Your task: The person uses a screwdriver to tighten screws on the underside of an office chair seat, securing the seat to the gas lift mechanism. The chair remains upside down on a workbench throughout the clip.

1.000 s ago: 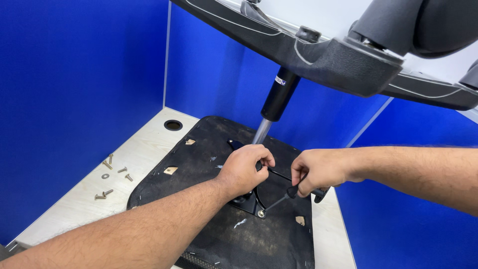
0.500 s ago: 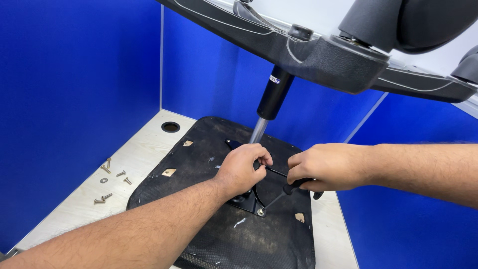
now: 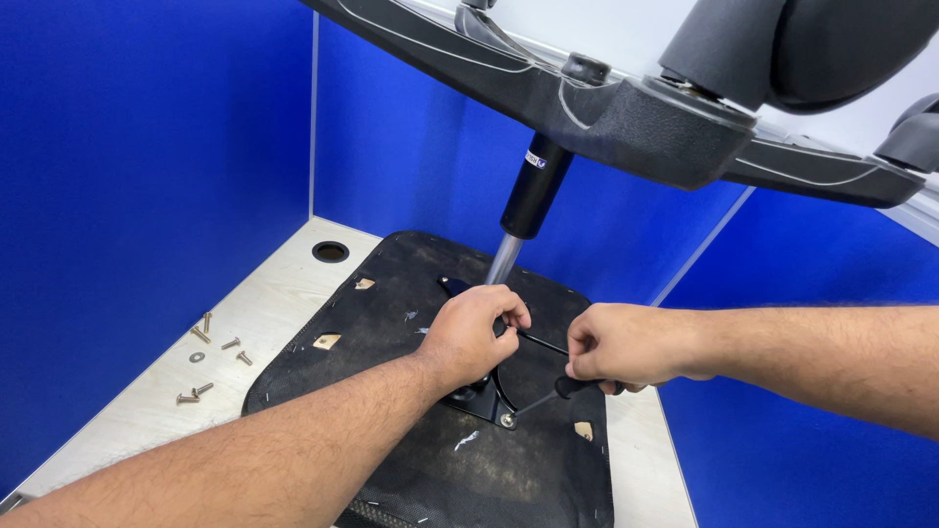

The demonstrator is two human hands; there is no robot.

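Looking down from the head camera, I see an office chair turned upside down on the bench (image 3: 274, 313), its black seat underside (image 3: 411, 460) facing up and its gas cylinder (image 3: 533, 196) rising toward the star-shaped base (image 3: 626, 112) that fills the top of the view.

My left hand (image 3: 474, 332) sits on the black metal mounting plate (image 3: 484, 396) at the foot of the cylinder, its grip curled shut around something dark there (I cannot tell exactly which part, since the fingers cover it). A thin black rod (image 3: 543, 342) shows between the two hands.

My right hand (image 3: 626, 347) is just beside the left, its grip closed around the black handle of a screwdriver (image 3: 562, 389). The shaft slants down and to the left, and its tip meets a silver screw (image 3: 507, 420) at the corner of the mounting plate.

The seat underside lies in the middle of the bench, between the blue partition walls (image 3: 147, 196). To its left, well apart from both hands, a handful of loose screws (image 3: 210, 357) and a washer (image 3: 197, 357) lie scattered on the pale wood. A round cable hole (image 3: 331, 251) sits near the far corner of the bench. Small pale tags (image 3: 327, 341) show here and there on the black fabric.
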